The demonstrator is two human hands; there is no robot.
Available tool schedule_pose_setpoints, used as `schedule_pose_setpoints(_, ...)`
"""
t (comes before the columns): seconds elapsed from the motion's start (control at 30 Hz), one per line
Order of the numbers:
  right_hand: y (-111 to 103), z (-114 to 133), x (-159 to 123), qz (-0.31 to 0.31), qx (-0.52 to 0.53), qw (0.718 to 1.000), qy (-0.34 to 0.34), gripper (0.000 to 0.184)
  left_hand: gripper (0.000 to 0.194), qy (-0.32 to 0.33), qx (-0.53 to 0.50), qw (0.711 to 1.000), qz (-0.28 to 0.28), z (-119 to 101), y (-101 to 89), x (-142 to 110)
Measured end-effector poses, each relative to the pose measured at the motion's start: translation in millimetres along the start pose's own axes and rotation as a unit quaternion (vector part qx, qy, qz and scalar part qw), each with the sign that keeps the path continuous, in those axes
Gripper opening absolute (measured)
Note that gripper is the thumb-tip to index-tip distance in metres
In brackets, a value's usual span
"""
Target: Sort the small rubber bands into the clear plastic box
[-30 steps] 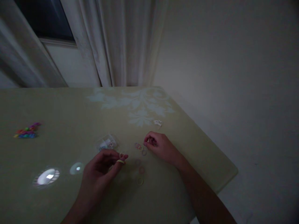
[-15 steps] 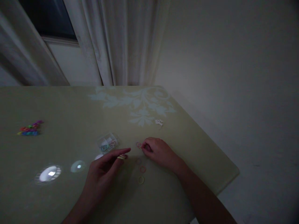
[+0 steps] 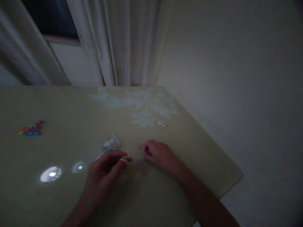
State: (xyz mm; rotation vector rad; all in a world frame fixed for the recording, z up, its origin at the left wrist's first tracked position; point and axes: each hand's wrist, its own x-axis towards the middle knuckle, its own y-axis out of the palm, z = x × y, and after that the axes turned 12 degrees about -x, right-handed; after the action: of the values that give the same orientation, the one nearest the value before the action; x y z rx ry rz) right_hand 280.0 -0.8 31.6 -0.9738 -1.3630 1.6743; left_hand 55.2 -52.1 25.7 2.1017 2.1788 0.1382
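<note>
Between its fingertips my left hand point(image 3: 104, 171) holds a few small elastic hair ties point(image 3: 124, 160), one of them pale yellow. My right hand point(image 3: 159, 154) rests on the table with thumb and forefinger pinched together. Right at those fingertips lie pinkish hair ties point(image 3: 139, 146); whatever the pinch grips is too small and dark to make out. Nearer me, in a column between the hands, are a faint pink hair tie point(image 3: 141, 162), a second pink hair tie point(image 3: 145, 171) and a yellow hair tie point(image 3: 143, 182).
Beyond my left hand stands a clear divided plastic box point(image 3: 110, 140) with green and pink hair ties in it. A small white item point(image 3: 162, 123) lies farther back. Far left is a pile of bright coloured pieces point(image 3: 32, 129). The table's right edge point(image 3: 205, 132) slants beside the wall.
My left forefinger, stretched out before, has bent in towards the hair ties it holds. My right hand stays at nearly the same spot, still pinched.
</note>
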Motion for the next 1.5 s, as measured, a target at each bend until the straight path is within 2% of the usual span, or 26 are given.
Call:
schedule_pose_setpoints(0.1, -1, 2, -1, 0.010, -0.039, 0.999, 0.000, 0.010, 0.018, 0.010, -0.005, 1.000, 0.009, -3, 1.0, -1)
schedule_pose_setpoints(0.2, -1, -1, -2, -0.009, -0.015, 1.000, 0.010, 0.007, 0.015, 0.020, -0.005, 1.000, 0.010, -4, 1.4, -1)
schedule_pose_setpoints(0.3, -3, -5, -2, -0.054, 0.086, 0.994, 0.029, 0.003, 0.016, 0.008, -0.023, 1.000, 0.008, -3, 1.6, -1)
schedule_pose_setpoints(0.4, -7, -4, -3, -0.074, 0.223, 0.972, -0.004, 0.005, 0.018, -0.011, -0.041, 0.999, 0.019, 0, 2.2, -1)
schedule_pose_setpoints(0.5, -9, 5, -7, -0.045, 0.343, 0.936, -0.066, 0.006, 0.018, -0.016, -0.034, 0.998, 0.045, 1, 3.4, -2)
schedule_pose_setpoints(0.6, -9, 16, -12, 0.002, 0.409, 0.907, -0.101, 0.008, 0.017, -0.025, -0.030, 0.996, 0.076, 0, 4.6, -3)
schedule_pose_setpoints(0.73, -8, 25, -17, 0.050, 0.450, 0.885, -0.108, 0.010, 0.021, -0.014, -0.028, 0.995, 0.091, 1, 3.7, -2)
schedule_pose_setpoints(0.87, -9, 25, -16, 0.047, 0.472, 0.874, -0.100, 0.014, 0.017, 0.005, 0.018, 0.997, 0.077, 1, 1.8, -1)
schedule_pose_setpoints(0.97, -15, 15, -15, 0.051, 0.465, 0.879, -0.091, 0.022, 0.015, 0.024, 0.025, 0.998, 0.054, 0, 1.8, -2)
schedule_pose_setpoints(1.07, -25, -1, -16, 0.104, 0.395, 0.905, -0.118, 0.031, 0.015, 0.052, 0.018, 0.998, 0.005, 0, 2.2, -1)
schedule_pose_setpoints(1.17, -27, -9, -18, 0.131, 0.293, 0.932, -0.170, 0.020, 0.016, 0.045, 0.008, 0.999, -0.018, 1, 1.9, 1)
schedule_pose_setpoints(1.23, -24, -7, -19, 0.128, 0.233, 0.944, -0.193, 0.011, 0.015, 0.051, 0.004, 0.998, -0.022, 2, 1.7, 2)
schedule_pose_setpoints(1.37, -16, 5, -20, 0.126, 0.163, 0.957, -0.207, 0.009, 0.010, 0.079, 0.017, 0.996, -0.021, 0, 3.4, 3)
schedule_pose_setpoints(1.5, -15, 12, -24, 0.139, 0.116, 0.965, -0.192, 0.005, 0.011, 0.050, 0.013, 0.999, -0.001, -3, 5.6, 2)
